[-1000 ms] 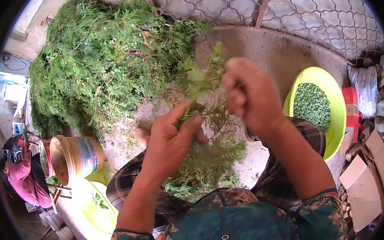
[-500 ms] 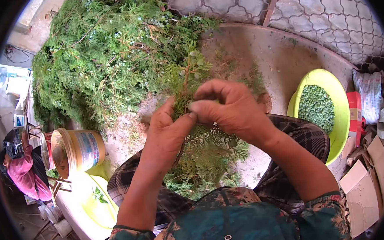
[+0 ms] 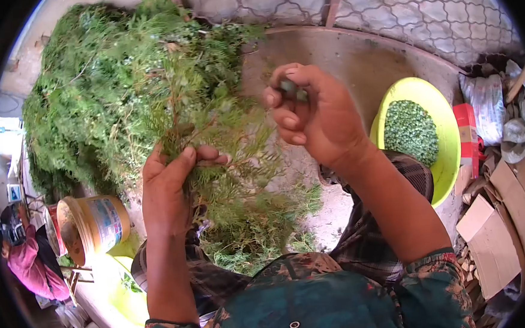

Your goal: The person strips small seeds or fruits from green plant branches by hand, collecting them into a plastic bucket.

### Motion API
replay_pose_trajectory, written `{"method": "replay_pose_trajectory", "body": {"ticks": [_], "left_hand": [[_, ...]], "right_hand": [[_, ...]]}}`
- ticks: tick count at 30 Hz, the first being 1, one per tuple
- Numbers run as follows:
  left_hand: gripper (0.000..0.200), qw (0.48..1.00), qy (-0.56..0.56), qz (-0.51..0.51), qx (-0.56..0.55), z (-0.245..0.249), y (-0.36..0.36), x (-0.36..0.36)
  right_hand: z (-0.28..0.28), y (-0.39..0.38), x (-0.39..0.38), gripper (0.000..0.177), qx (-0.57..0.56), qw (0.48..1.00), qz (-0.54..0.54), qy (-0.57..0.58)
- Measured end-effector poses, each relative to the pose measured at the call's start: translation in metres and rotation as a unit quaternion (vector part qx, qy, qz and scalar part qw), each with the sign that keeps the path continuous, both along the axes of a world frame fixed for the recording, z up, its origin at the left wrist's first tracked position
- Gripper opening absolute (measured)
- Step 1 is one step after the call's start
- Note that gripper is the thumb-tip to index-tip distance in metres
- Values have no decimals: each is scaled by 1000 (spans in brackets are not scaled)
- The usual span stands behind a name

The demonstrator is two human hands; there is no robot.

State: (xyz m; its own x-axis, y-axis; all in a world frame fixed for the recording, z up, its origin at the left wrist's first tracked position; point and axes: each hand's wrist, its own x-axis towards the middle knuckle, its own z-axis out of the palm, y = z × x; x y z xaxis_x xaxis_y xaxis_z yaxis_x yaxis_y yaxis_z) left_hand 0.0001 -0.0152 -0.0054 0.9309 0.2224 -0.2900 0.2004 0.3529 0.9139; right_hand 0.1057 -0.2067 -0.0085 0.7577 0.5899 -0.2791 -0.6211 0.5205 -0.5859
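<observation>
My left hand [image 3: 176,172] is closed round a green conifer sprig [image 3: 178,115], whose leafy twigs fan out above it and to its right. Raised to the right of the sprig and apart from it, my right hand [image 3: 319,109] has curled fingers around several small green cones [image 3: 293,90]. A large heap of cut conifer branches [image 3: 102,95] lies at the upper left. Between my knees are more loose sprigs [image 3: 248,231]. To the right stands a yellow-green basin [image 3: 452,164] with many small green cones [image 3: 409,132] inside.
A tan bucket [image 3: 98,225] lies tilted at the left, near another bright yellow basin [image 3: 126,292]. Beyond it, a person in a pink top [image 3: 34,265] is at the far left. Flattened cardboard [image 3: 490,246] and a red box [image 3: 466,136] are at the right; a metal lattice [image 3: 409,10] runs behind.
My hands have parted: the right moved up and right with small cones in its fingers, the left moved left with the sprig. The whole view has shifted slightly.
</observation>
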Motion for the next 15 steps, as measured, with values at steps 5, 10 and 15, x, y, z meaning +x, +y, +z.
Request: {"method": "replay_pose_trajectory", "body": {"ticks": [5,10,15], "left_hand": [[14,997,-51,46,-32,6,6,1],[14,995,-73,26,-57,17,3,-2],[13,994,-88,24,-60,16,5,-4]], "right_hand": [[-4,1,-3,23,-175,981,14,-86],[1,3,-5,17,-180,976,36,-120],[3,0,-3,21,-195,973,23,-123]]}}
